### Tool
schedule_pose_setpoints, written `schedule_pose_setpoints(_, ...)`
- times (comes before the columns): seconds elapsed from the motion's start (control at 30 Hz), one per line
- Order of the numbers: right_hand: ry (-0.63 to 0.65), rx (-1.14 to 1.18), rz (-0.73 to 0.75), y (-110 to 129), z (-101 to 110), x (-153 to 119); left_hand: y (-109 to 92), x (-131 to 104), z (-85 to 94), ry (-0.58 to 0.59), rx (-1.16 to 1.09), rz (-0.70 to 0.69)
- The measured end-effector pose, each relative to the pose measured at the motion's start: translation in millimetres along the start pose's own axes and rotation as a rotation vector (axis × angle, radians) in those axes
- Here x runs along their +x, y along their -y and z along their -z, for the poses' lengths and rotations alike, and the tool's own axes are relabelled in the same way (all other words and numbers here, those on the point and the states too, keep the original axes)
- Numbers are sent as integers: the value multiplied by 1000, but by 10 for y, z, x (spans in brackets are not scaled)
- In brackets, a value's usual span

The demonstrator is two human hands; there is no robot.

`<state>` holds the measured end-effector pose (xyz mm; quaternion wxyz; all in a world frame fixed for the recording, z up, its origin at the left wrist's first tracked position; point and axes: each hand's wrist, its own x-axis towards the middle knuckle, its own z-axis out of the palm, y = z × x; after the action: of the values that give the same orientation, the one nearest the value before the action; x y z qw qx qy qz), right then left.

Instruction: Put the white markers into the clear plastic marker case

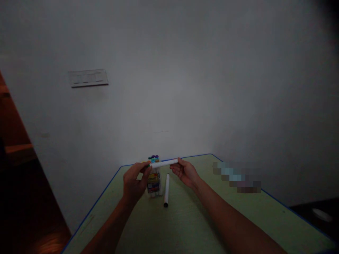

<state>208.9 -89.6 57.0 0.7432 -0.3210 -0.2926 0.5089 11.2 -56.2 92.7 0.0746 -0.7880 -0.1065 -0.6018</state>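
left grip (134, 179): pinching white marker (164, 163) | right grip (187, 173): pinching its other end

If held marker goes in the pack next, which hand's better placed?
Left, likely: left hand pinches the held marker at the end nearer the pack in view; right hand holds the opposite end.
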Motion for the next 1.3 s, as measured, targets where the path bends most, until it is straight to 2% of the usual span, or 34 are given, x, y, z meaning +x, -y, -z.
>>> schedule_pose_setpoints(0.17, 17, 116, -30, 11, 13, -15, 20, -2, 9, -64, 41, 45)
schedule_pose_setpoints(0.5, 42, 70, -27, -23, 32, 8, 10, -22, 19, -14, -10, 49)
schedule_pose_setpoints(0.73, 44, 62, -41, -23, 35, -3, 13, 16, 14, -24, -8, 6)
schedule_pose_setpoints(1.03, 14, 62, -43, -39, 56, 32, 219, -124, -85, 212, 8, 53)
schedule_pose_setpoints(1.3, -15, 80, -53, -29, 103, 64, 353, -200, -131, 247, 22, 96)
